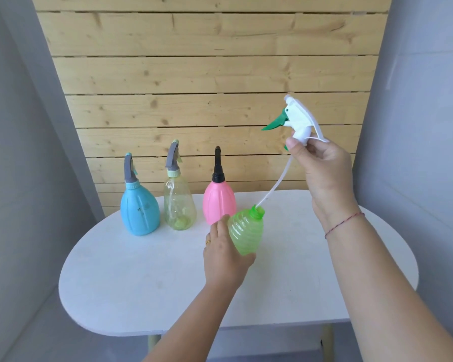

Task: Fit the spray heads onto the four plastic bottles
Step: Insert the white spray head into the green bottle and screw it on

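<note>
My left hand grips a ribbed green bottle, tilted with its open neck pointing up and to the right. High to the right, my right hand holds a white spray head with a green trigger. Its white dip tube curves down, and the tip reaches the green bottle's mouth. Along the back of the table stand a blue bottle with a grey spray head, a clear yellowish bottle with a grey spray head, and a pink bottle with a black nozzle cap.
Everything rests on a white oval table with light wooden legs. Behind it is a wall of pale wooden planks, flanked by grey walls.
</note>
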Motion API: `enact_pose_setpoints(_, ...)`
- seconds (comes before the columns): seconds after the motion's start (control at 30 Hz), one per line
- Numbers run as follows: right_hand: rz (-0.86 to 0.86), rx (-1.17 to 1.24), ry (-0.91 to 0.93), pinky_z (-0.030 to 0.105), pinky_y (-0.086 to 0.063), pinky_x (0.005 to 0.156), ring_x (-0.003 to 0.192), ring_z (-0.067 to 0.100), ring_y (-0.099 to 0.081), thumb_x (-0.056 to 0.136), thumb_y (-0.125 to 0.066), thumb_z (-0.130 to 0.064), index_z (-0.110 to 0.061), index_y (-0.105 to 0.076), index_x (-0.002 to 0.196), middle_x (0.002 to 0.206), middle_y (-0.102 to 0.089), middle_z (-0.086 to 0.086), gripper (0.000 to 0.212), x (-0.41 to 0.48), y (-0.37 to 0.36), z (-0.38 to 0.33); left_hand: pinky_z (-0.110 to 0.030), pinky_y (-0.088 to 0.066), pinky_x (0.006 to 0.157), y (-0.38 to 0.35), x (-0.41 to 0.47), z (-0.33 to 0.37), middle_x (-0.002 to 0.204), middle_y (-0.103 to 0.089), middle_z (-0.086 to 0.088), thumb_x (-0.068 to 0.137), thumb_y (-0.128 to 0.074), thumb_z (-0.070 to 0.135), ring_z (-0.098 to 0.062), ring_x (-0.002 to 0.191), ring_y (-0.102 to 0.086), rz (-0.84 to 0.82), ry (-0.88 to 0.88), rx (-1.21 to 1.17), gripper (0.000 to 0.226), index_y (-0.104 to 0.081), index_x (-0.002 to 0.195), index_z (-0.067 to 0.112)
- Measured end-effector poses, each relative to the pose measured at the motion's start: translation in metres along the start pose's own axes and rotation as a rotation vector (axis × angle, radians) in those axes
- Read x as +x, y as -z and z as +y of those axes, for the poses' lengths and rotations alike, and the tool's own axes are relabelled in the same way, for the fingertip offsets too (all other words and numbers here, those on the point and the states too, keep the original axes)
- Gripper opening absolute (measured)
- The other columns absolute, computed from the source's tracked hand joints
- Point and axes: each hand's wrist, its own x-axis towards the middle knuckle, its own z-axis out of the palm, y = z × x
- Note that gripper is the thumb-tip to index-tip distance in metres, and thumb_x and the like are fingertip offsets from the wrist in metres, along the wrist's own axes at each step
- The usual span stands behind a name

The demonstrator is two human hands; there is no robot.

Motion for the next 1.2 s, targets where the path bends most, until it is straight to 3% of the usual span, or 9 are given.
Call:
enact_pose_setpoints(0.23,-0.204,-0.066,-0.241,0.002,-0.040,0.058,0.055,-0.007,-0.053,0.079,-0.073,-0.022,-0.004,-0.072,0.088,0.068,-0.063,-0.013,0.020,-0.010,-0.002,0.040,-0.030,-0.037,0.095,-0.006,0.008,0.004,0.134,-0.042,0.004,0.062,-0.084,0.023,-0.023,0.121,-0.040,-0.042,-0.020,-0.113,0.097,-0.029,0.143,0.022)
enact_pose_setpoints(0.33,-0.323,-0.099,-0.348,0.007,-0.039,0.061,0.047,-0.005,-0.049,0.080,-0.072,-0.019,-0.008,-0.072,0.093,0.050,-0.057,-0.019,0.017,-0.018,0.000,0.055,-0.032,-0.037,0.099,-0.006,0.011,0.006,0.131,-0.044,0.004,0.061,-0.085,0.022,-0.022,0.120,-0.041,-0.058,-0.025,-0.203,0.096,-0.032,0.141,0.022)
enact_pose_setpoints(0.4,-0.352,-0.075,-0.391,0.014,-0.039,0.068,0.052,-0.006,-0.054,0.080,-0.072,-0.017,-0.012,-0.072,0.096,0.057,-0.064,-0.018,0.017,-0.021,0.002,0.060,-0.036,-0.039,0.102,-0.006,0.012,0.007,0.129,-0.045,0.005,0.060,-0.086,0.023,-0.020,0.121,-0.041,-0.072,-0.028,-0.234,0.096,-0.033,0.140,0.023)
enact_pose_setpoints(0.5,-0.348,-0.053,-0.396,0.014,-0.043,0.073,0.067,-0.007,-0.061,0.078,-0.074,-0.015,-0.015,-0.073,0.099,0.078,-0.071,-0.012,0.020,-0.020,0.006,0.063,-0.038,-0.039,0.102,-0.006,0.013,0.007,0.130,-0.045,0.005,0.059,-0.087,0.026,-0.019,0.122,-0.041,-0.101,-0.039,-0.254,0.096,-0.034,0.140,0.026)
enact_pose_setpoints(0.67,-0.466,-0.058,-0.380,0.008,-0.047,0.074,0.083,-0.004,-0.066,0.080,-0.072,-0.013,-0.019,-0.073,0.096,0.090,-0.073,-0.011,0.018,-0.016,0.018,0.062,-0.037,-0.044,0.099,0.000,0.017,0.002,0.127,-0.040,0.007,0.059,-0.088,0.028,-0.017,0.120,-0.044,-0.181,-0.049,-0.261,0.096,-0.035,0.139,0.031)
enact_pose_setpoints(0.77,-0.565,-0.094,-0.377,0.009,-0.047,0.081,0.094,0.001,-0.067,0.081,-0.071,-0.010,-0.019,-0.071,0.098,0.098,-0.073,-0.007,0.020,-0.013,0.025,0.062,-0.028,-0.042,0.089,0.003,0.018,0.000,0.124,-0.044,0.009,0.058,-0.089,0.028,-0.014,0.115,-0.047,-0.240,-0.061,-0.269,0.096,-0.036,0.138,0.034)
enact_pose_setpoints(0.9,-0.643,-0.128,-0.377,0.006,-0.046,0.078,0.098,-0.001,-0.066,0.081,-0.070,-0.009,-0.014,-0.071,0.100,0.097,-0.074,-0.011,0.021,-0.009,0.034,0.061,-0.026,-0.046,0.091,0.009,0.019,-0.004,0.129,-0.050,0.008,0.057,-0.089,0.024,-0.012,0.117,-0.048,-0.311,-0.067,-0.274,0.097,-0.037,0.138,0.033)
enact_pose_setpoints(1.03,-0.685,-0.192,-0.394,0.008,-0.046,0.082,0.107,0.002,-0.064,0.079,-0.072,-0.010,-0.011,-0.069,0.104,0.109,-0.072,-0.005,0.025,-0.005,0.043,0.063,-0.009,-0.037,0.076,0.015,0.019,-0.007,0.126,-0.051,0.010,0.057,-0.089,0.027,-0.009,0.112,-0.048,-0.361,-0.076,-0.232,0.096,-0.037,0.138,0.036)
enact_pose_setpoints(1.2,-0.715,-0.258,-0.369,0.014,-0.046,0.085,0.093,0.002,-0.064,0.078,-0.072,-0.004,-0.015,-0.070,0.098,0.098,-0.071,-0.011,0.022,-0.006,0.049,0.065,-0.024,-0.048,0.090,0.017,0.021,-0.009,0.121,-0.057,0.012,0.057,-0.089,0.026,-0.009,0.111,-0.053,-0.489,-0.010,-0.275,0.094,-0.042,0.137,0.036)
